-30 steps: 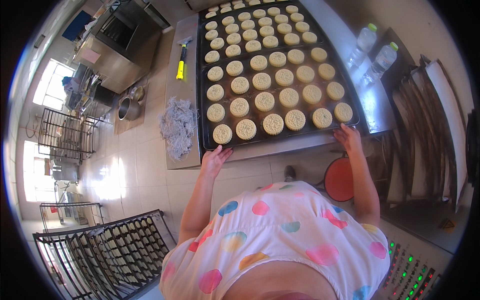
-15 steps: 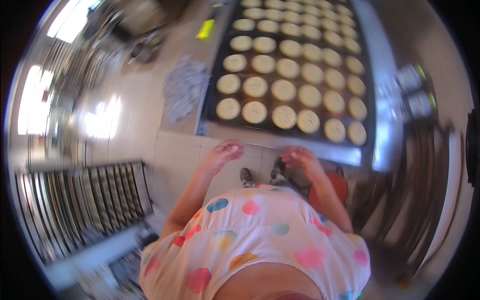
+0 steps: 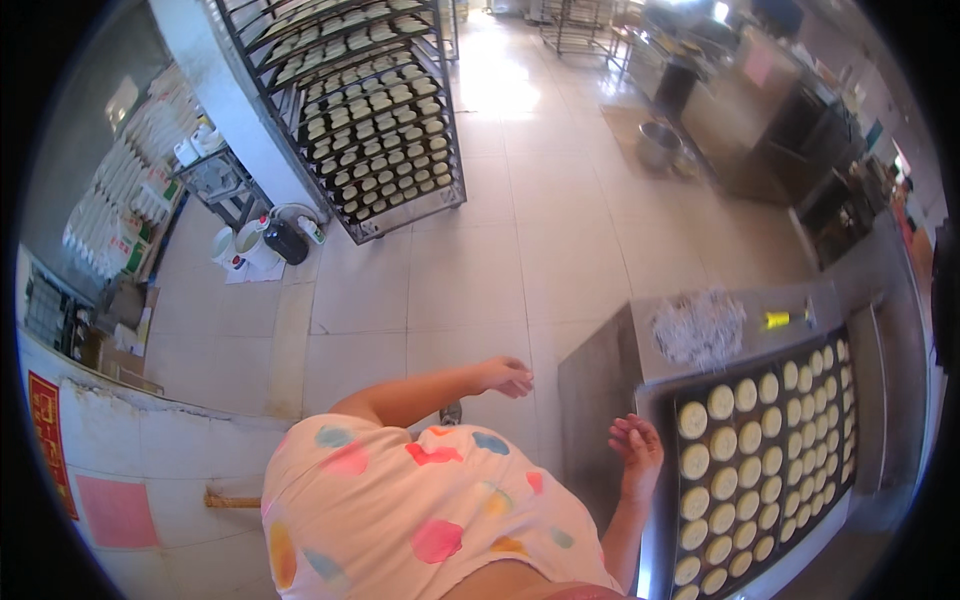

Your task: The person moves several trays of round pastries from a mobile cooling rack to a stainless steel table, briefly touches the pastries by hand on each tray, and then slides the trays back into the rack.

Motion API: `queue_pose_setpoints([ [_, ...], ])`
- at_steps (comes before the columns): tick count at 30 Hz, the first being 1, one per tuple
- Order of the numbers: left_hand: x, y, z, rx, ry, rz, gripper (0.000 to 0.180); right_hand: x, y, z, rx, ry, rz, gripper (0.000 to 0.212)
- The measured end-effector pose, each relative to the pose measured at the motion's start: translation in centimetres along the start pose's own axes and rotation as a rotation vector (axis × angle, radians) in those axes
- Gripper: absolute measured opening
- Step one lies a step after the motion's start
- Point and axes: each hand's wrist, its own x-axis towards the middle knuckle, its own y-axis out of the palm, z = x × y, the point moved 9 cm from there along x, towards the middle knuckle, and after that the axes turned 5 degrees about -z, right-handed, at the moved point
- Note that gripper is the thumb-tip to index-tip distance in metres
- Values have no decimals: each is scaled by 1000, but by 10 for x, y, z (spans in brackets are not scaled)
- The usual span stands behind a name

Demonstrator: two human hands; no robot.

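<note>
My left hand (image 3: 505, 377) is in the air over the floor, fingers loosely bent and holding nothing. My right hand (image 3: 638, 448), also bare, hovers by the near corner of the metal table (image 3: 600, 400), its fingers slightly curled and apart. Beside it on the table lies a dark baking tray (image 3: 710, 385) with rows of round, pale, flat pastries (image 3: 721, 402). A crumpled grey-white cloth or heap of shreds (image 3: 698, 330) rests past the tray's edge, along with a small tool with a yellow part (image 3: 777, 320).
A tall wheeled rack (image 3: 365, 240) loaded with trays of pale pastries stands ahead to the left. Next to it are white buckets (image 3: 258, 245) and a dark jug (image 3: 285, 242). A steel bowl (image 3: 659, 146) sits at the far right. A low tiled wall (image 3: 200, 440) runs along my left.
My body and view have turned left, away from the pastry tray, which now lies to my right. The rack has come into view ahead. Both hands stay bare.
</note>
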Motion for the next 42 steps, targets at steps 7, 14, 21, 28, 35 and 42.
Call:
queue_pose_setpoints([
  [7, -67, -189, -2, -135, 118, -246, 42, 62, 220, -40, -44, 70, 342, 29],
  [14, -143, -309, -49, -313, 337, -459, 35, 111, 383, -46, -37, 114, 593, 30],
  [21, -215, -427, -124, -438, 606, -655, 31, 199, 521, -32, -21, 130, 779, 37],
  [28, -294, -582, -297, -350, 1005, -817, 39, 334, 689, 45, 138, -32, 888, 48],
  [35, -339, -750, -500, -426, 1196, -937, 33, 480, 890, 160, 415, -49, 964, 42],
  [42, -341, -865, -610, -703, 1321, -781, 39, 565, 1050, 218, 671, 174, 921, 41],
])
